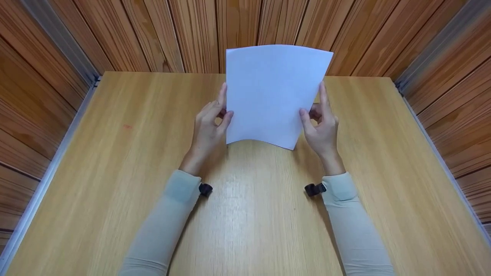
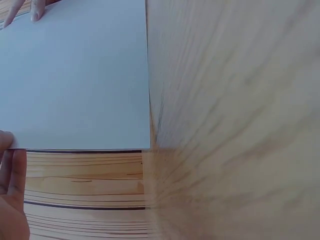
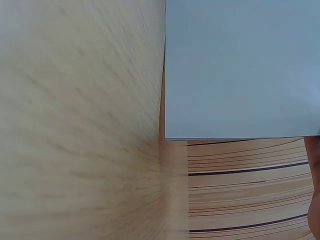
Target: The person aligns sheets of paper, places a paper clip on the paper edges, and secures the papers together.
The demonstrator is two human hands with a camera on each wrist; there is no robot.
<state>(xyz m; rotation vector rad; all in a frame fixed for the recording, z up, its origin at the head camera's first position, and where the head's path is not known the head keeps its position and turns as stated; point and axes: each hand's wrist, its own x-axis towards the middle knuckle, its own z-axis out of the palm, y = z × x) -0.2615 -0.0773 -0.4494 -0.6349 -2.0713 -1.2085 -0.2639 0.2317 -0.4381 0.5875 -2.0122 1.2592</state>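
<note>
A blank white sheet of paper (image 1: 274,92), possibly a thin stack, is held up between both hands, its top and bottom edges bowed. My left hand (image 1: 209,124) pinches its left edge, thumb in front and fingers behind. On the opposite edge my right hand (image 1: 323,124) pinches the paper in the same way. In the left wrist view the paper (image 2: 75,80) stands close to the tabletop, with the left hand (image 2: 12,200) at its lower corner side. Only a sliver of the right hand (image 3: 314,185) shows beside the paper (image 3: 240,70) in the right wrist view.
Beneath the hands lies a light wooden table (image 1: 245,214). Wood-plank walls (image 1: 199,34) rise behind it and at both sides, with metal strips (image 1: 50,168) along the side edges. A small reddish mark (image 1: 127,126) is on the tabletop at left.
</note>
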